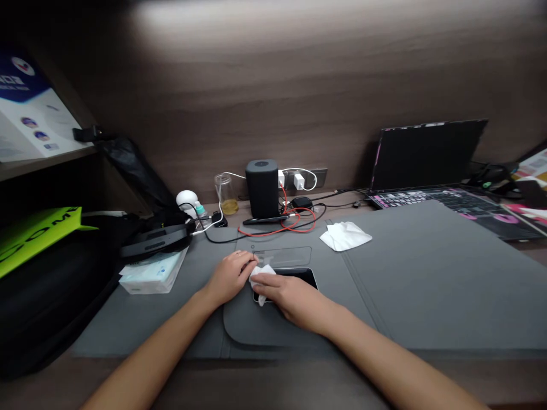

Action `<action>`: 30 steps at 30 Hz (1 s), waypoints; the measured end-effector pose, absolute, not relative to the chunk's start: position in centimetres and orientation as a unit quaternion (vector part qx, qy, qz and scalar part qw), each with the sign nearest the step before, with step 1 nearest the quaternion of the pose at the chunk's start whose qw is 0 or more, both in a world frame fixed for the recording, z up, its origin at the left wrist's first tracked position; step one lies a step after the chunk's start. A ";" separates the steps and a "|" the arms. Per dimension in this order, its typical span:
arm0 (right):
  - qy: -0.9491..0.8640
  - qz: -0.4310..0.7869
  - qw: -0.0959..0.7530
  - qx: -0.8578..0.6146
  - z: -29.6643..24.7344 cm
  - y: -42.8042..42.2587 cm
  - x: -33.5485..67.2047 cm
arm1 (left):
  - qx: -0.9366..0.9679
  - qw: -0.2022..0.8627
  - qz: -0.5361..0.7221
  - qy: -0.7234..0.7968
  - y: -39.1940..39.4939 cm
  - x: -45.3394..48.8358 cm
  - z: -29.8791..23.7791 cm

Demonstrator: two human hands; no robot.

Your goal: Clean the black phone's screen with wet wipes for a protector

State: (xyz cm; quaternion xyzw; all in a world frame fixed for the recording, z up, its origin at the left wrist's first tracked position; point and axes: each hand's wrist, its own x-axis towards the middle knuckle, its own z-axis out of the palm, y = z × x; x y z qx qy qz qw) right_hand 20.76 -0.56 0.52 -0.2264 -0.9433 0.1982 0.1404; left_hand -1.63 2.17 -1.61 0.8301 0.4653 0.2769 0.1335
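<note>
A smartphone (306, 275) with a dark screen and a pale rim lies flat on the grey desk mat. My right hand (294, 296) presses a folded white tissue (262, 274) onto the left part of its screen, with fingers held together. At the phone's left end, my left hand (233, 276) is curled, thumb and fingers at the edge; the tissue partly hides the contact. Just behind the phone lies a clear rectangular sheet (290, 256) with a thin dark outline, close to my left fingertips. A second white tissue (345, 236) lies crumpled farther right.
A tissue pack (154, 273) sits left, beneath a dark device (156, 240). Behind stand a glass jar (226, 196) holding amber liquid and a black speaker (262, 189), with a red cable (305, 228) and chargers nearby. An open laptop (429, 156) stands back right.
</note>
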 end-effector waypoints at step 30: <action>-0.920 0.218 0.163 -0.282 2.1 1.6 25.2 | 0.827 0.136 0.278 0.470 1.9 -1.6 -1.3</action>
